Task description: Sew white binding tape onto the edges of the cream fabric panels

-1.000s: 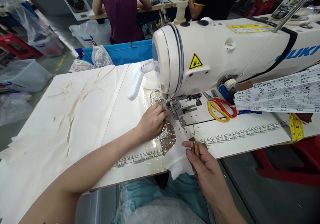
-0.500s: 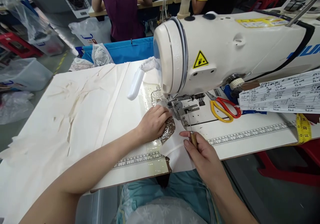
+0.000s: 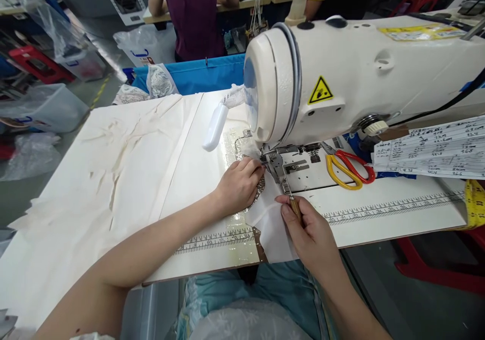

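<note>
A white sewing machine (image 3: 359,72) stands on a cream table (image 3: 125,168). Under its presser foot (image 3: 276,162) lies a white fabric piece (image 3: 271,226) with a brown sequined patch (image 3: 260,187). My left hand (image 3: 239,184) rests fingers-down on the fabric just left of the foot, pressing it flat. My right hand (image 3: 308,231) pinches a wooden-handled awl (image 3: 291,198), whose metal tip points at the foot. The fabric hangs over the table's front edge.
Red and yellow scissors (image 3: 348,167) lie right of the needle plate. Printed paper sheets (image 3: 432,148) and a yellow tape measure (image 3: 473,203) sit at the right. Two other people work at benches behind a blue bin (image 3: 193,75). Plastic bags stand at the left.
The fabric has fed further under the foot, so less hangs over the edge. My right hand with the awl moved up toward the presser foot. My left hand stayed on the fabric.
</note>
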Demonstrator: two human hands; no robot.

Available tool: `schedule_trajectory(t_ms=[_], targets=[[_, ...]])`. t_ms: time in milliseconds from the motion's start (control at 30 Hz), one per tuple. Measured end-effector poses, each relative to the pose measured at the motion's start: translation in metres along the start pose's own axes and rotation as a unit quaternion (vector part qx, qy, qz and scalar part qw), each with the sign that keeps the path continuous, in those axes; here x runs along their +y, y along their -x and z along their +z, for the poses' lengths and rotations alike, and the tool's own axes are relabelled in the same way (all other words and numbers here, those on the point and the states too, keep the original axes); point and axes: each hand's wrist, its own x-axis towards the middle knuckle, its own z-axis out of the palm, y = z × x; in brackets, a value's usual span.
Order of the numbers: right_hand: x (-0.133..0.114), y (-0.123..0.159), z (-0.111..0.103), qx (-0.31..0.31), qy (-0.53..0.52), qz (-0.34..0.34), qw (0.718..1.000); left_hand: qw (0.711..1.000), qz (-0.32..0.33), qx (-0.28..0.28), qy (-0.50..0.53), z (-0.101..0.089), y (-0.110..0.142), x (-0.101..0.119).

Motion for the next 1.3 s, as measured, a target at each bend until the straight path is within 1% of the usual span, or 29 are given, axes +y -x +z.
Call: schedule_trajectory(t_ms=[67,133,267,333,400,433,500,567,633,667,733,800,900,967,1133,1300], targets=[[0.0,0.001,0.001,0.015,0.025,-0.033,0.999,1.0,-0.008,-0.001,0.01,0.0,0.0,0.0],[-0.004,0.002,0.001,0.033,0.044,-0.082,0.995,1.0,-0.018,0.0,0.024,0.0,0.0,0.0],[-0.022,0.004,0.007,0.026,0.06,-0.178,0.982,0.999,-0.033,-0.005,0.036,-0.003,-0.005,0.001],[-0.033,0.005,0.012,0.028,0.059,-0.238,0.969,0.999,-0.023,-0.031,0.01,-0.006,-0.012,0.003],[-0.041,0.007,0.018,0.043,0.049,-0.309,0.949,0.998,-0.012,-0.056,-0.034,-0.007,-0.02,0.006],[-0.043,0.008,0.021,0.049,0.046,-0.341,0.938,0.997,-0.013,-0.062,-0.053,-0.007,-0.024,0.007],[-0.041,0.013,0.024,0.059,0.054,-0.385,0.92,0.996,-0.045,-0.049,-0.062,-0.004,-0.028,0.008],[-0.032,0.017,0.022,0.07,0.082,-0.385,0.916,0.995,-0.099,-0.013,-0.02,0.001,-0.029,0.004],[-0.02,0.018,0.016,0.085,0.126,-0.343,0.927,0.988,-0.14,0.038,0.056,0.007,-0.026,-0.002],[-0.013,0.017,0.012,0.094,0.153,-0.313,0.933,0.982,-0.148,0.065,0.097,0.01,-0.025,-0.007],[-0.001,0.012,0.006,0.116,0.212,-0.254,0.936,0.969,-0.141,0.109,0.171,0.015,-0.021,-0.014],[0.007,0.003,0.002,0.137,0.265,-0.223,0.928,0.955,-0.133,0.13,0.229,0.018,-0.019,-0.02],[0.012,-0.009,0.003,0.159,0.319,-0.226,0.907,0.939,-0.144,0.129,0.285,0.019,-0.019,-0.023],[0.013,-0.015,0.007,0.174,0.333,-0.235,0.897,0.933,-0.154,0.124,0.301,0.019,-0.02,-0.024],[0.014,-0.022,0.014,0.185,0.332,-0.233,0.895,0.934,-0.156,0.12,0.298,0.019,-0.021,-0.025],[0.014,-0.024,0.016,0.189,0.342,-0.235,0.89,0.936,-0.151,0.116,0.295,0.017,-0.021,-0.025]])
